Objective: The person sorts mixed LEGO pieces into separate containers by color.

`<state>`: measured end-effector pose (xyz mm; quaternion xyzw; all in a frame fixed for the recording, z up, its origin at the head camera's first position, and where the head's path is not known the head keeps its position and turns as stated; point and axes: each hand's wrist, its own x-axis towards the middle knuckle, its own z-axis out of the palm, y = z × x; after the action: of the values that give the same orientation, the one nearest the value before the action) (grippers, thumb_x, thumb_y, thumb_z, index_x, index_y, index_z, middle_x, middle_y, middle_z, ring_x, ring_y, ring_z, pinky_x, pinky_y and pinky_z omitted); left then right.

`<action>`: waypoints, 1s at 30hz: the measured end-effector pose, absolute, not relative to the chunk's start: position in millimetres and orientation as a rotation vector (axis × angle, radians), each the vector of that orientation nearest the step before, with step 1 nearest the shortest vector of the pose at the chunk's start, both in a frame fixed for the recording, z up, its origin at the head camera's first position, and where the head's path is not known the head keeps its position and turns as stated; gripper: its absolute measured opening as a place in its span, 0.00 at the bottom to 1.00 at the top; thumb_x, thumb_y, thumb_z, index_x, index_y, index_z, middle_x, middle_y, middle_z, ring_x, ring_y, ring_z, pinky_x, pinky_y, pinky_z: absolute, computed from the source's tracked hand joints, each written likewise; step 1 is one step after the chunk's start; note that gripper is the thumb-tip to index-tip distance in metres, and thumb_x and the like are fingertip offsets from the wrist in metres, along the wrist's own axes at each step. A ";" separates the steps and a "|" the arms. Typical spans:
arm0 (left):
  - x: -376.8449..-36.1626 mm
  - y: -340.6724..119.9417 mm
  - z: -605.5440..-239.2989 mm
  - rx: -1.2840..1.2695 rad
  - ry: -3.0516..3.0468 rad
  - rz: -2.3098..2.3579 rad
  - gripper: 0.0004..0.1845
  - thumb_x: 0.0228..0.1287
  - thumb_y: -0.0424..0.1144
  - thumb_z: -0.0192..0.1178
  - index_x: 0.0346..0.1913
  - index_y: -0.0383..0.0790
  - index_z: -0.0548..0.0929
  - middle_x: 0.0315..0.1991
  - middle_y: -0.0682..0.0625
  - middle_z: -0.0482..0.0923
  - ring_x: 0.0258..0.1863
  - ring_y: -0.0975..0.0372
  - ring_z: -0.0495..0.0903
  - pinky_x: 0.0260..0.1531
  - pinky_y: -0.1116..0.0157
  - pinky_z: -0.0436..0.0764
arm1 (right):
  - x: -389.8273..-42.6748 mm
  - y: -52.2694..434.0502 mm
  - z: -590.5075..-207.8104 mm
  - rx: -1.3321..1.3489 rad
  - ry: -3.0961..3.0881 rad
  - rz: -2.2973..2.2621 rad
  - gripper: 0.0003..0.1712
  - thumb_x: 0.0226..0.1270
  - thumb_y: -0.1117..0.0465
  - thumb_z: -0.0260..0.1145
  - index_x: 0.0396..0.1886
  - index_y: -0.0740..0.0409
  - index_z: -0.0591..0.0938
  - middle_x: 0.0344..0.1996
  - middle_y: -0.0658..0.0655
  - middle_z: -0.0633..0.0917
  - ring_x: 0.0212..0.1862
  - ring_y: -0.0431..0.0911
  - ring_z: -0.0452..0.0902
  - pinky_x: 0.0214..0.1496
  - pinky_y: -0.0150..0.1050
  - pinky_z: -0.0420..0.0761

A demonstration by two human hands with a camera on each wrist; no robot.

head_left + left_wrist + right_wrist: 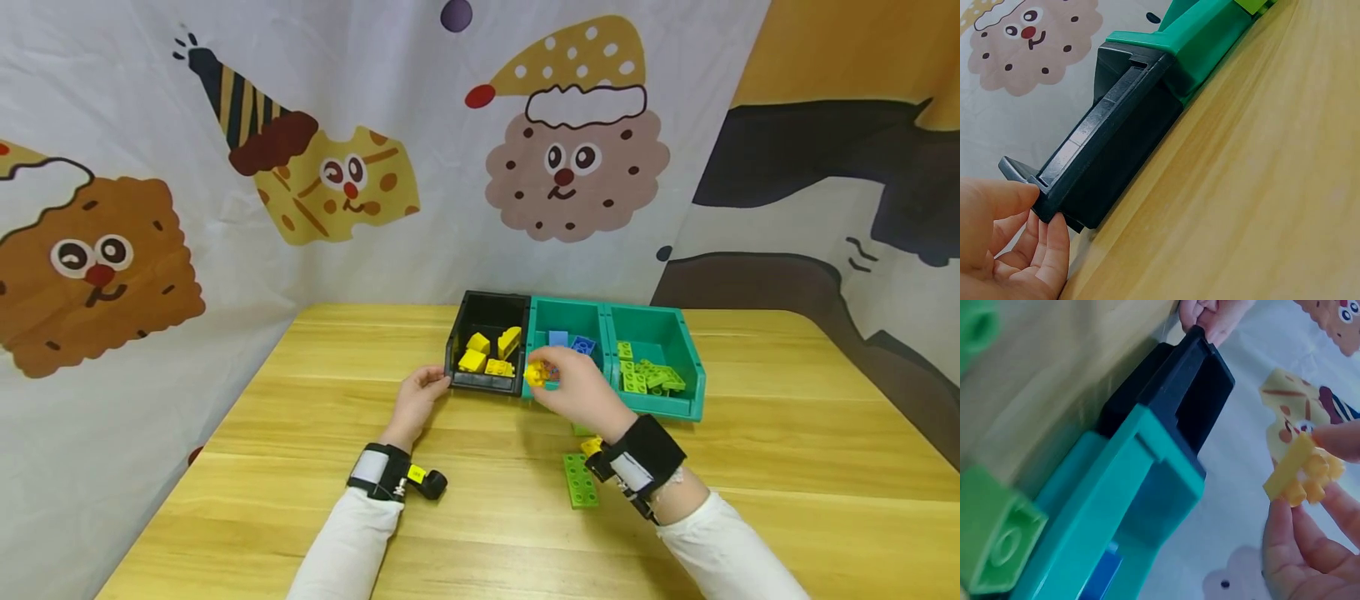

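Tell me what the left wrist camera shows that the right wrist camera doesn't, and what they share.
Only the left wrist view shows the left hand from close up, its thumb and fingers touching the corner of the black bin, plus a long bare stretch of the wooden table.

Only the right wrist view shows the right hand pinching a yellow brick, a green brick lying on the table, and a blue brick inside the teal bin.

Both show the black bin beside the teal bin, the left hand at the black bin's corner, and the cartoon backdrop.
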<state>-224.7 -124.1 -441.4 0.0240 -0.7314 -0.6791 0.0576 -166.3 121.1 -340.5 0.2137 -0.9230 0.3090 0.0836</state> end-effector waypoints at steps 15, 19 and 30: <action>-224.3 -123.7 -439.6 0.069 -2.209 -2.070 0.12 0.63 0.28 0.58 0.48 0.27 0.78 0.39 0.44 0.77 0.36 0.66 0.75 0.41 0.70 0.78 | -204.1 65.7 -345.8 0.571 -2.793 0.817 0.17 0.62 0.62 0.67 0.50 0.60 0.78 0.45 0.59 0.82 0.41 0.49 0.77 0.48 0.42 0.81; -224.3 -124.4 -441.2 0.072 -2.202 -2.075 0.12 0.63 0.28 0.58 0.48 0.26 0.78 0.39 0.44 0.78 0.36 0.66 0.75 0.41 0.69 0.79 | -210.6 57.2 -352.7 0.635 -2.778 0.699 0.16 0.60 0.68 0.66 0.49 0.62 0.79 0.44 0.61 0.82 0.41 0.50 0.79 0.49 0.42 0.81; -223.8 -122.8 -440.3 0.075 -2.206 -2.072 0.12 0.63 0.28 0.58 0.47 0.27 0.79 0.39 0.44 0.78 0.35 0.66 0.75 0.40 0.71 0.78 | -220.1 53.5 -362.9 0.687 -2.819 0.584 0.16 0.57 0.76 0.63 0.47 0.64 0.82 0.43 0.61 0.84 0.45 0.52 0.80 0.54 0.43 0.79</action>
<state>-223.8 -122.8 -440.3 0.0249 -0.7275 -0.6832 0.0571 -220.1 53.5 -362.9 0.2310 -0.9486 0.1964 0.0906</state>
